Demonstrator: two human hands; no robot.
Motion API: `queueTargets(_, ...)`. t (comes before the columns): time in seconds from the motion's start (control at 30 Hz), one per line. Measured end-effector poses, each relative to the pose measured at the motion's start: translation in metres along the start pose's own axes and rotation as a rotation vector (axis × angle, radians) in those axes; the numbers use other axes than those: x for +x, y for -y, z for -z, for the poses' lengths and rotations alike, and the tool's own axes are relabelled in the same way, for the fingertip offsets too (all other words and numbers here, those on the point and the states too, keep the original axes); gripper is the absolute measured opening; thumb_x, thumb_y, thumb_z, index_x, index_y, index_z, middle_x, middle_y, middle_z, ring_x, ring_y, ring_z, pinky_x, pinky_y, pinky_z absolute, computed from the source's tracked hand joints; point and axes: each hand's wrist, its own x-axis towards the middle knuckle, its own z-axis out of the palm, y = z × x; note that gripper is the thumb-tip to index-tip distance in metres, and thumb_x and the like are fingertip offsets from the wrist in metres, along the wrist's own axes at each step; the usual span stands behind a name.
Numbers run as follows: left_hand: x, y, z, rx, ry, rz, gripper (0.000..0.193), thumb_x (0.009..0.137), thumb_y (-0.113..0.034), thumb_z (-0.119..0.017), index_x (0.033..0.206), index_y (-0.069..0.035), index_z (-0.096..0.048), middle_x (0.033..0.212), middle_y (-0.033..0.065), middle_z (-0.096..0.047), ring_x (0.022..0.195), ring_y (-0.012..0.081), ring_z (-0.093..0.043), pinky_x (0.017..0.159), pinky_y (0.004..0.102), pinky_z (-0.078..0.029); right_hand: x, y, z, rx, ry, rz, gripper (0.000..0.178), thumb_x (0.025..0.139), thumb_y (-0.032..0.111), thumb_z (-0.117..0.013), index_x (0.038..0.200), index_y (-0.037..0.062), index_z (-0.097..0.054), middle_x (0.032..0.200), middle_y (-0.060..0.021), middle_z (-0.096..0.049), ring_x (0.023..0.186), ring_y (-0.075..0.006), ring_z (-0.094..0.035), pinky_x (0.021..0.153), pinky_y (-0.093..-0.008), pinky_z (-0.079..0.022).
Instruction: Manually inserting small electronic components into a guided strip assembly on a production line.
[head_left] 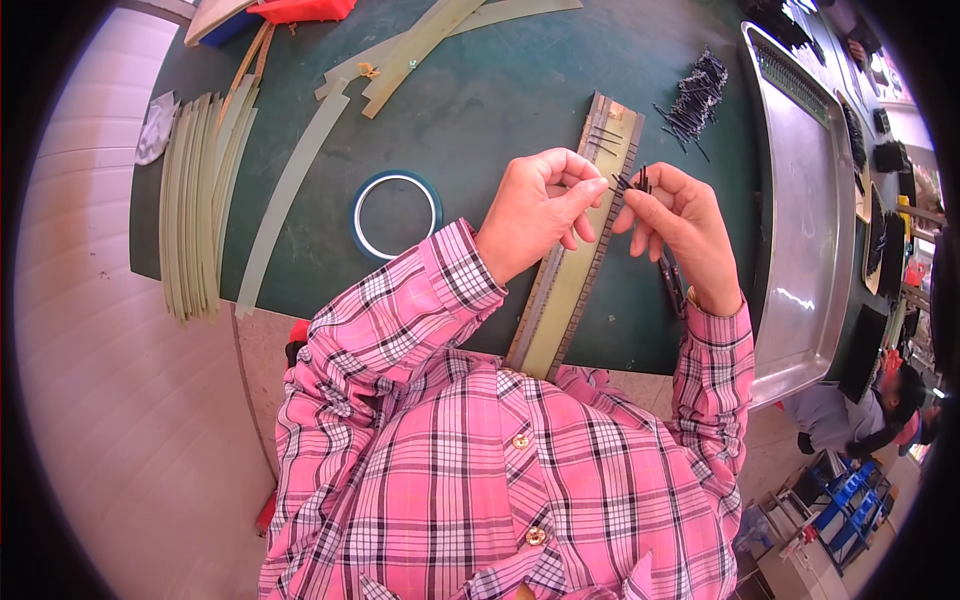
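At the left of the dark green bench (480,120), a bundle of long, flat, pale green strips (190,220) overlaps too closely to count, and whether these are finished or waiting I cannot tell; 1 more pale strip (293,200) lies just beside it. Next comes a teal-edged ring-shaped roll of tape (357,215), lying flat, apart from the hands. The left hand (545,205) has its thumb and forefinger drawn nearly together over the work, but its own fingers hide whether a rod sits between them. Beneath and between the hands lies a long, narrow, pale green and grey fixture (568,285) with a notched right edge; a few thin black rods (605,140) lie across its upper end, while the visible lower stretch looks bare, so the work seems near its start. The dark marks in the notches are too small to read, and the pink plaid shirt (540,470) hides the near end. The right hand (685,215) pinches several slim dark rods (643,178), other fingers loosely curled; a dark tool (672,285) below it is partly covered. Beyond, a loose pile of black rods (697,95) suggests plenty left, near a shiny metal tray (800,290).
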Motion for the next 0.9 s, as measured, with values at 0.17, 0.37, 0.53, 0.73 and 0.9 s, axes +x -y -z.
queueTargets(0.17,0.008,0.003,0.006,0.106,-0.023,-0.022,0.017,0.090,-0.014,-0.062,0.097,0.002,-0.060,0.080,0.0033,-0.061,0.059,0.0082,-0.060,0.044,0.0194,-0.047,0.013,-0.003,0.000,-0.073,-0.022,-0.009,0.014,0.091,0.011,-0.056,0.092,-0.0022,-0.057,0.069,-0.0040,-0.064,0.052,-0.0059,-0.057,0.042,-0.0172,-0.038)
queueTargets(0.37,0.019,0.017,0.017,0.706,-0.214,-0.422,0.014,0.085,-0.007,-0.064,0.097,-0.001,-0.066,0.080,0.0048,-0.062,0.058,0.0107,-0.060,0.052,0.0232,-0.048,0.034,-0.007,0.000,-0.259,-0.078,0.017,0.014,0.088,0.011,-0.057,0.088,-0.0027,-0.057,0.065,-0.0041,-0.063,0.051,-0.0063,-0.057,0.042,-0.0202,-0.039)
queueTargets(0.53,0.019,0.017,0.020,0.840,-0.270,-0.551,0.017,0.081,-0.003,-0.064,0.097,-0.004,-0.070,0.081,0.0071,-0.062,0.062,0.0144,-0.061,0.057,0.0261,-0.048,0.041,-0.011,-0.002,-0.328,-0.098,0.026,0.013,0.088,0.011,-0.057,0.086,-0.0025,-0.056,0.064,-0.0041,-0.063,0.050,-0.0065,-0.057,0.043,-0.0210,-0.040)
queueTargets(0.73,0.018,0.016,0.024,0.878,-0.262,-0.541,0.018,0.081,-0.003,-0.064,0.097,-0.006,-0.070,0.081,0.0064,-0.062,0.063,0.0154,-0.061,0.057,0.0274,-0.049,0.044,-0.013,-0.004,-0.327,-0.113,0.030,0.013,0.087,0.010,-0.057,0.084,-0.0024,-0.056,0.064,-0.0040,-0.063,0.050,-0.0064,-0.056,0.043,-0.0211,-0.040)
queueTargets(0.9,0.018,0.017,0.025,0.912,-0.274,-0.605,0.017,0.080,-0.004,-0.065,0.095,-0.007,-0.070,0.081,0.0057,-0.062,0.063,0.0177,-0.061,0.056,0.0287,-0.049,0.045,-0.012,-0.006,-0.335,-0.117,0.030,0.013,0.087,0.010,-0.057,0.084,-0.0025,-0.056,0.064,-0.0036,-0.063,0.050,-0.0063,-0.056,0.043,-0.0209,-0.040)
